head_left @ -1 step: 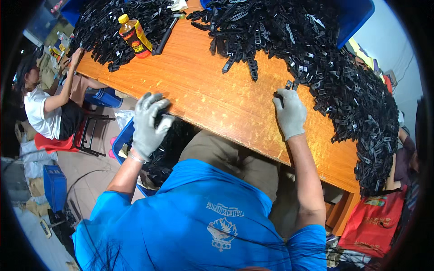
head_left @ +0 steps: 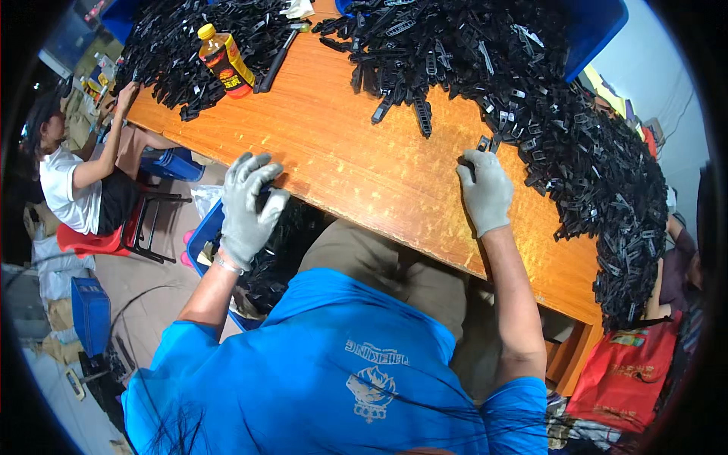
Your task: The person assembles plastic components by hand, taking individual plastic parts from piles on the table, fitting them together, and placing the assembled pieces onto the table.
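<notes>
The left gloved hand [head_left: 247,203] is spread at the wooden table's [head_left: 326,144] edge, nothing visible held. The right gloved hand's [head_left: 487,189] fingertips meet a black plastic piece [head_left: 483,142] beside the heap [head_left: 607,182]; pinching is unclear. Neither has noticeably shifted; work seems momentarily paused.

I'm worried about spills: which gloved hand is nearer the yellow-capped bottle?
The left hand, open at the table's near edge; the right hand is farther off, beside the right pile of black parts.
</notes>
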Demonstrator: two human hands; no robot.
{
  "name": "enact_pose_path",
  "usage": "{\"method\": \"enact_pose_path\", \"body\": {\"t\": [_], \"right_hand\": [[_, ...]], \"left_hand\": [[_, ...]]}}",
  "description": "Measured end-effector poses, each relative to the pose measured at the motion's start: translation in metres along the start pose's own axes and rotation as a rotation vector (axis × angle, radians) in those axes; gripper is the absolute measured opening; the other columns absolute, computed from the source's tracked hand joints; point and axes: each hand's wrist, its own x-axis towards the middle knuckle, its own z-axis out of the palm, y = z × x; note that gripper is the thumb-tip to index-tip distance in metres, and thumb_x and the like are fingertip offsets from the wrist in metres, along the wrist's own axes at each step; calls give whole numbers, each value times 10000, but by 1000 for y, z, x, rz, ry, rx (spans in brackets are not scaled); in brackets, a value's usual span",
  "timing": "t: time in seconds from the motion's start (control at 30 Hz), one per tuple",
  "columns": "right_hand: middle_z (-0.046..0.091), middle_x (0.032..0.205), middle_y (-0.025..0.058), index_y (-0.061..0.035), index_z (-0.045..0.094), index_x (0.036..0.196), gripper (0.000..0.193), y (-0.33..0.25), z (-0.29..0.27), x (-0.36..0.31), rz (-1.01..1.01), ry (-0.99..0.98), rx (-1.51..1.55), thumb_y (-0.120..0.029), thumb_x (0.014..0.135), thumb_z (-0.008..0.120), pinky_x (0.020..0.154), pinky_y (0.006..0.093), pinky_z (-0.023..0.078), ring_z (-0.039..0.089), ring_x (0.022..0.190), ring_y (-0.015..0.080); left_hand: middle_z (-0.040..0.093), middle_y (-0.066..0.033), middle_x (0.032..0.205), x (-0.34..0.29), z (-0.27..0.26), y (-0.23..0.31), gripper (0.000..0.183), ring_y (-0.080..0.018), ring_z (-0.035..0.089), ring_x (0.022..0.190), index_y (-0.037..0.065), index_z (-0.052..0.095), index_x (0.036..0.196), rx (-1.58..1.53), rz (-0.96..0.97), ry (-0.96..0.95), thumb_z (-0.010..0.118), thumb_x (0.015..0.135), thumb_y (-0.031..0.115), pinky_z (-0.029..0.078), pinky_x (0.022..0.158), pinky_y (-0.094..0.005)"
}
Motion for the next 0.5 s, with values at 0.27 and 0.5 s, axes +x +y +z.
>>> {"method": "enact_pose_path", "body": {"t": [0.27, 0.5], "right_hand": [[695, 1030, 159, -98, 744, 1009, 145, -15, -18, 3, 25, -150, 122, -81, 872, 791, 858, 466, 576, 709, 979, 379], [687, 1040, 187, -109, 731, 1066, 152, -31, -32, -1, -51, -299, 63, -48, 936, 679, 849, 511, 584, 711, 985, 418]], "left_hand": [[753, -176, 1164, 139, 92, 52, 423, -388, 693, 1152, 67, 732, 1252, -93, -163, -204, 759, 949, 361, 543, 977, -514], [749, -138, 1067, 163, 134, 50, 266, -354, 700, 1082, 138, 808, 1067, 53, -231, -234, 764, 935, 364, 555, 939, -489]]}}
